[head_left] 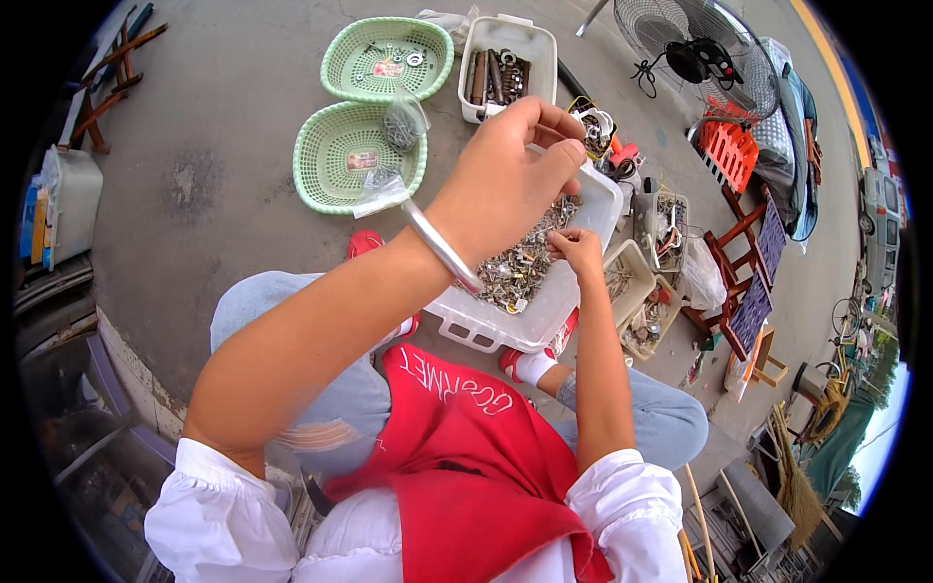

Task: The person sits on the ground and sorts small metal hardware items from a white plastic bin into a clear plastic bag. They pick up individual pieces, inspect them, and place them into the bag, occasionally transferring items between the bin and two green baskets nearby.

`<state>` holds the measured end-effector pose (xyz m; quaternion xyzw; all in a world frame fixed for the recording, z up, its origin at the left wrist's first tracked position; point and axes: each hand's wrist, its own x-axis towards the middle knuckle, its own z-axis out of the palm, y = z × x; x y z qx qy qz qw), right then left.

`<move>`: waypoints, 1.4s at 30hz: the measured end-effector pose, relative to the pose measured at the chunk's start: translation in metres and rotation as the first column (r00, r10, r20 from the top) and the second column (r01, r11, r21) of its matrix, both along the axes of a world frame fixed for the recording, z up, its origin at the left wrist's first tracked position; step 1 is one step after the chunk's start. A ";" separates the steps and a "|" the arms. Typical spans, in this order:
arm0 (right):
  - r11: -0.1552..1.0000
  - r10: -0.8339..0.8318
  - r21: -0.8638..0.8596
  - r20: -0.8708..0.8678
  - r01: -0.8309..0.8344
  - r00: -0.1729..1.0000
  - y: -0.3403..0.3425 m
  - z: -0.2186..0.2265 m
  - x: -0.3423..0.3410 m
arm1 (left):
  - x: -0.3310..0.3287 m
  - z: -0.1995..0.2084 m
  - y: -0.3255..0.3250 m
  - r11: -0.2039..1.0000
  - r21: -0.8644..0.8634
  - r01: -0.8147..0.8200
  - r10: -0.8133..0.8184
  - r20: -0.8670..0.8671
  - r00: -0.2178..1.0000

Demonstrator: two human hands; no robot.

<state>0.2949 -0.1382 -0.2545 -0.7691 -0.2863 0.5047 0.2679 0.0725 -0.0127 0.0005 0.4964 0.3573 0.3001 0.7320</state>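
Observation:
My left hand (513, 180), with a silver bangle at its wrist, is raised over a translucent white plastic bin (501, 326). Its fingers curl toward the thumb in a pinch, and whatever lies between them is too small or hidden to make out. Lower and to the right, my right hand (580, 250) is just above the small metal hardware (518, 271) heaped in that bin. Thumb and fingertips are pressed together there too, and I cannot make out what they hold. The pieces in the heap are silver and brass-coloured, and my left hand and forearm hide part of it.
Beyond the bin at left stand two green plastic baskets (301, 160) with small bagged parts. A white tub (469, 109) holds rusty bolts. Smaller bins (632, 282), a folding chair (739, 257), an orange crate (729, 146) and a standing fan (695, 58) are at right.

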 end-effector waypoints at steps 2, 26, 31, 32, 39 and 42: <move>0.965 -0.033 0.261 -0.024 0.038 0.999 0.015 -0.011 0.002 | 0.008 -0.005 -0.015 0.999 0.004 0.033 -0.034 0.078 0.996; 0.804 0.085 0.406 0.645 -0.435 0.760 0.277 -0.004 -0.188 | -0.027 -0.004 -0.035 0.994 0.069 -0.083 0.081 0.034 0.996; 0.794 0.192 0.305 0.695 -0.526 0.693 0.272 0.011 -0.186 | -0.030 -0.005 -0.036 0.996 0.065 -0.064 0.061 0.044 0.997; 0.776 0.247 0.282 0.686 -0.563 0.684 0.271 0.013 -0.190 | -0.031 -0.006 -0.036 0.996 0.061 -0.061 0.058 0.045 0.997; 0.711 0.513 0.189 0.520 -0.678 0.683 0.266 -0.010 -0.175 | -0.026 -0.004 -0.039 0.997 0.051 -0.060 0.056 0.072 0.996; 0.669 0.579 0.172 0.490 -0.723 0.652 0.258 -0.018 -0.150 | -0.017 -0.006 -0.042 0.997 0.080 -0.005 0.000 0.060 0.998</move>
